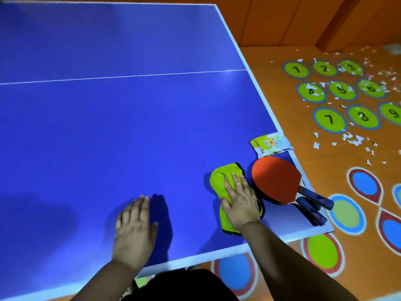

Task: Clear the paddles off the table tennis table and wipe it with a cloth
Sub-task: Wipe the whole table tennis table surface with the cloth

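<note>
Surface (108, 127): left part and near-left corner cut off by the picture's edge.

Cloth (219, 177): middle hidden under the right hand (239, 200); extent of its dark underside cannot be told.

Paddles (275, 181): the orange top blade covers those beneath; only dark rims and blue handles show, so the count is uncertain.

Packet (270, 144): print too small to read.

Left hand (134, 222): fingers (144, 205) blurred.

Disc 9 (392, 112): cut by the right edge.

Disc 3 (351, 67): blurred, partly under paper scraps (353, 139).

Forearms (282, 257): cut off at the bottom edge.
</note>
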Available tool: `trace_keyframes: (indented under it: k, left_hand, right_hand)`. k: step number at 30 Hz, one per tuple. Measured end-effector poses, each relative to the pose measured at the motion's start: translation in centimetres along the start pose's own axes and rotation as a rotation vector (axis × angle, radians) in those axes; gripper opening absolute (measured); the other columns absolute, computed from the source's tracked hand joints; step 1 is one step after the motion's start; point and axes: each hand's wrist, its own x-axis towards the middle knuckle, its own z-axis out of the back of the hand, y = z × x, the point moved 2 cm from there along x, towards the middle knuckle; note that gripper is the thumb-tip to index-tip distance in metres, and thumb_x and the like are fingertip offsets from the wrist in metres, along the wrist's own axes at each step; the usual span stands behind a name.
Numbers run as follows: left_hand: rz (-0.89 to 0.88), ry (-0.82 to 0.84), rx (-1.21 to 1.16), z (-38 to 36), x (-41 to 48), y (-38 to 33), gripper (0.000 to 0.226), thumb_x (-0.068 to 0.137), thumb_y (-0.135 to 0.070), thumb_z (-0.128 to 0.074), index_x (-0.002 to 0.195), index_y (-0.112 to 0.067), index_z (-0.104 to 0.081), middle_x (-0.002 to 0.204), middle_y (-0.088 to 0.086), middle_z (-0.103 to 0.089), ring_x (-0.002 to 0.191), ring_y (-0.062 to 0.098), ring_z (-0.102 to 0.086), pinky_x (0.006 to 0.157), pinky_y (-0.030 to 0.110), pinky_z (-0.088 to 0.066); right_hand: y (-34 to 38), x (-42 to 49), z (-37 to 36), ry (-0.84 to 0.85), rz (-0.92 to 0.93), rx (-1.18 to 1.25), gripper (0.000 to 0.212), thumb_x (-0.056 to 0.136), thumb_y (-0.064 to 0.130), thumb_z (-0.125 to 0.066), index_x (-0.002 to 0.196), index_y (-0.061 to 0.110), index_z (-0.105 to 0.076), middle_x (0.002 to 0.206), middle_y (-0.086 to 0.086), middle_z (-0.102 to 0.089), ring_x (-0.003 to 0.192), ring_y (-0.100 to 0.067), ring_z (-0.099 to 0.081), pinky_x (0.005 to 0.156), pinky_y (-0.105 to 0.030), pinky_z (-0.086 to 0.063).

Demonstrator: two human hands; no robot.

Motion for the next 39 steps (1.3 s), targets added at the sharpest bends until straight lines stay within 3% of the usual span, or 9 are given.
trace_keyframes:
  k: [5,8,10,14,23,26,29,32,39]
  left_hand:
    - [0.029,-0.023,0.031,0.9,-1.6,1.8,0.062,0.077,-0.036,-0.035,0.12,0.002,-0.056,0.115,0.018,-0.062,0.108,0.03,-0.042,0.089,0.041,-0.029]
    - [0.083,-0.016,0.044,1.3,-2.9,4.3,0.064,0.074,-0.04,-0.035,0.119,0.0,-0.058,0.112,0.016,-0.063,0.102,0.029,-0.043,0.084,0.045,-0.041]
    - [0.116,0.019,0.033,1.6,-4.0,6.2,0.065,0.073,-0.042,-0.036,0.119,-0.002,-0.058,0.111,0.015,-0.063,0.098,0.03,-0.048,0.076,0.047,-0.047]
    - [0.154,0.105,0.07,2.1,-6.7,10.9,0.064,0.072,-0.043,-0.037,0.117,-0.004,-0.061,0.104,0.014,-0.066,0.084,0.036,-0.062,0.07,0.048,-0.051]
    - [0.203,0.126,0.104,6.1,-10.1,20.9,0.062,0.07,-0.044,-0.037,0.109,-0.006,-0.065,0.099,0.012,-0.066,0.091,0.025,-0.043,0.081,0.038,-0.029]
    - [0.201,0.165,0.094,6.3,-10.7,22.6,0.062,0.069,-0.043,-0.039,0.11,-0.005,-0.065,0.101,0.012,-0.065,0.093,0.025,-0.042,0.082,0.039,-0.03]
    - [0.159,0.174,0.107,5.7,-10.6,23.0,0.064,0.069,-0.043,-0.037,0.11,-0.003,-0.065,0.101,0.014,-0.065,0.095,0.027,-0.042,0.082,0.041,-0.03]
    - [0.082,0.135,0.107,4.9,-9.8,21.6,0.065,0.068,-0.043,-0.036,0.109,-0.002,-0.066,0.101,0.015,-0.065,0.095,0.028,-0.043,0.081,0.043,-0.032]
    - [-0.082,0.133,0.081,3.1,-6.7,12.6,0.06,0.071,-0.039,-0.042,0.111,-0.001,-0.065,0.102,0.015,-0.065,0.093,0.032,-0.05,0.074,0.05,-0.049]
  right_hand:
    - [0.6,-2.6,0.2,0.019,-0.081,0.006,0.065,0.077,0.046,-0.037,0.13,0.018,-0.06,0.135,-0.013,-0.057,0.12,-0.038,-0.056,0.081,-0.052,-0.053]
    - [2.0,-3.3,0.6,0.057,-0.122,0.002,0.079,0.079,0.059,-0.019,0.149,0.026,-0.033,0.158,-0.009,-0.024,0.143,-0.035,-0.024,0.106,-0.053,-0.032]
    - [2.9,-3.4,0.4,0.101,-0.196,0.051,0.069,0.091,0.061,-0.021,0.153,0.035,-0.01,0.162,-0.001,0.003,0.148,-0.026,0.002,0.115,-0.047,-0.014]
    - [7.4,-4.1,0.2,0.115,-0.292,0.159,0.064,0.098,0.053,-0.035,0.153,0.039,-0.007,0.162,0.001,0.009,0.147,-0.025,0.008,0.116,-0.048,-0.009]
    - [26.1,-7.3,-4.7,0.275,0.111,0.045,0.07,0.094,0.053,-0.032,0.152,0.038,0.005,0.158,-0.002,0.025,0.146,-0.029,0.018,0.115,-0.052,0.003]
    - [30.8,-9.2,-6.2,0.311,0.301,0.026,0.067,0.09,0.051,-0.025,0.152,0.039,-0.004,0.16,-0.003,0.018,0.147,-0.029,0.014,0.114,-0.054,0.0]
    - [31.8,-11.4,-7.2,0.253,0.436,-0.01,0.063,0.082,0.04,-0.039,0.145,0.042,-0.032,0.16,-0.002,-0.019,0.145,-0.028,-0.022,0.111,-0.052,-0.025]
    - [29.2,-12.4,-7.4,0.26,0.55,0.017,0.061,0.082,0.031,-0.041,0.141,0.043,-0.033,0.158,0.005,-0.026,0.145,-0.021,-0.025,0.113,-0.046,-0.017]
    - [17.9,-12.6,-4.7,0.198,0.292,0.062,0.066,0.069,0.036,-0.039,0.135,0.045,-0.042,0.144,0.012,-0.047,0.133,-0.014,-0.039,0.098,-0.036,-0.045]
